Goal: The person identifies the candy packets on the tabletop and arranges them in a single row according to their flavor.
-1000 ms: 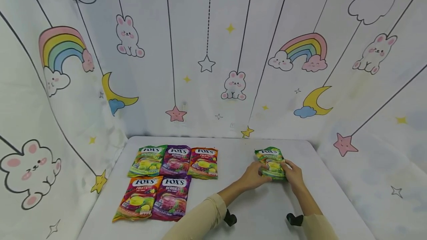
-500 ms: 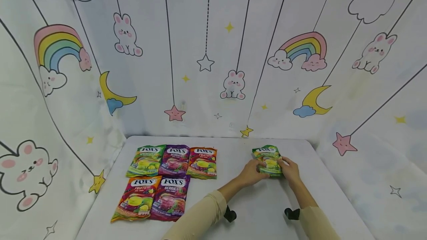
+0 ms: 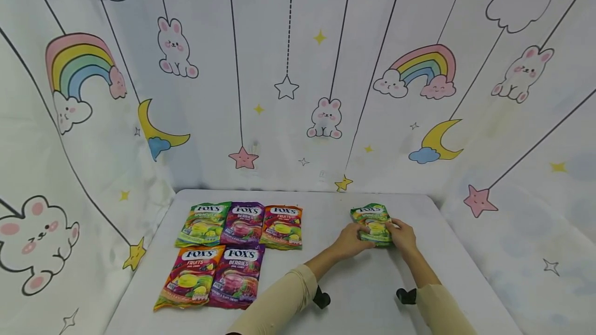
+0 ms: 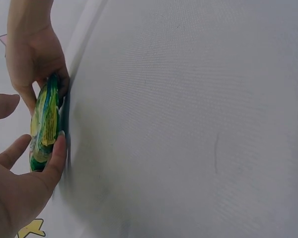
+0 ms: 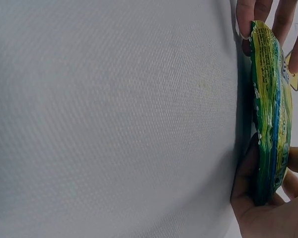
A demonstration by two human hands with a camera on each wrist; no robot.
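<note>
A green FOX'S candy bag point(image 3: 372, 224) is between my two hands, label up, at the right part of the table. My left hand point(image 3: 352, 242) pinches its left edge, and my right hand point(image 3: 402, 235) holds its right edge. In the left wrist view the bag point(image 4: 45, 124) is seen edge-on, close to the table surface, with the left hand point(image 4: 22, 183) below it and the right hand point(image 4: 37, 59) above. From the right wrist, the bag point(image 5: 272, 114) shows the right hand's point(image 5: 273, 213) fingers and thumb around one end.
Several candy bags lie at the left in two rows: green point(image 3: 205, 225), purple point(image 3: 243, 224) and orange point(image 3: 282, 228) behind, orange point(image 3: 190, 278) and purple point(image 3: 236, 277) in front. The white table point(image 3: 326, 211) ends at a printed curtain point(image 3: 279, 133) at the back and sides.
Both hands have shifted the green candy bag slightly to the left across the table. The bags at the left keep their places.
</note>
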